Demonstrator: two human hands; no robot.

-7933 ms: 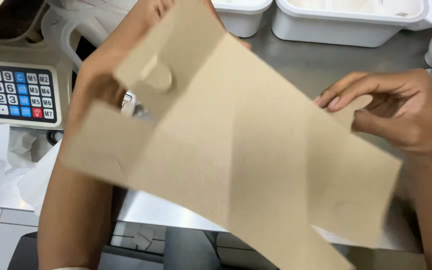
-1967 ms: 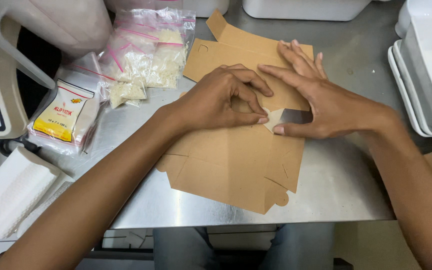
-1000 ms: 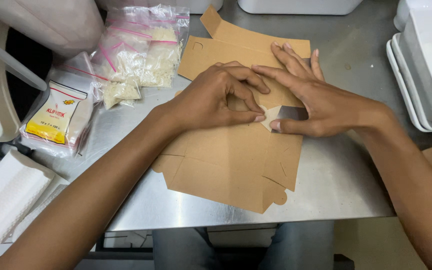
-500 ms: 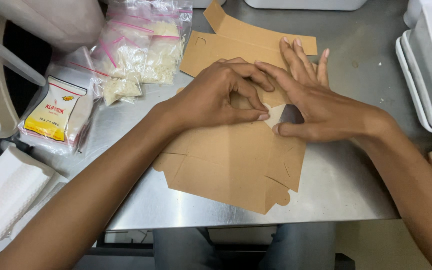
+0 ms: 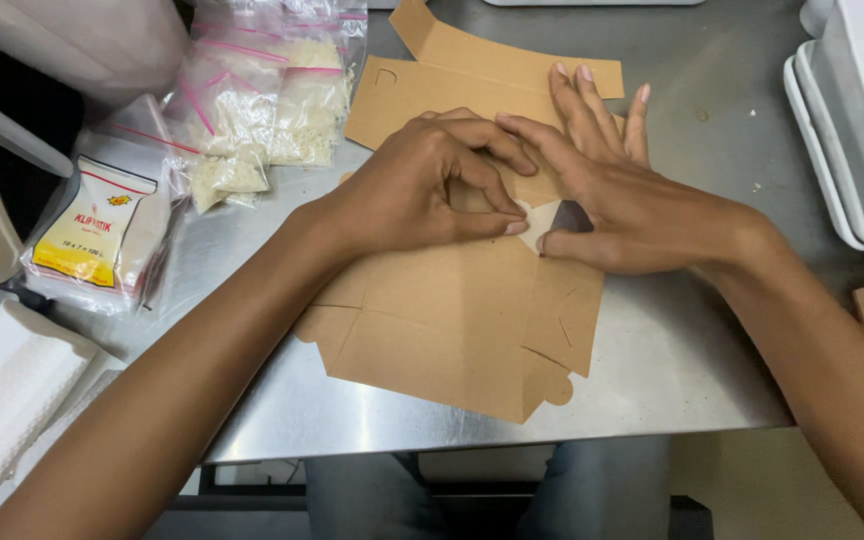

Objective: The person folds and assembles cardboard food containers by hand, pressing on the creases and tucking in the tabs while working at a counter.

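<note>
Clear zip bags [image 5: 272,100] of pale crumbs and a yellow-labelled packet [image 5: 97,235] lie left on the steel desk [image 5: 672,370]. The flat brown cardboard box blank [image 5: 452,330] lies mid-desk. The left hand [image 5: 417,190] and right hand [image 5: 617,200] press it, fingers curled, thumbs pinching a small tab.

A brushed stainless-steel bench [image 5: 682,350] carries a flat, unfolded brown cardboard box blank [image 5: 452,330] at its middle. Clear zip bags of pale crumbs [image 5: 272,100] lie at the back left, a packet with a yellow label [image 5: 97,230] beside them. Stacked white plastic trays [image 5: 852,130] sit at the right edge.
</note>
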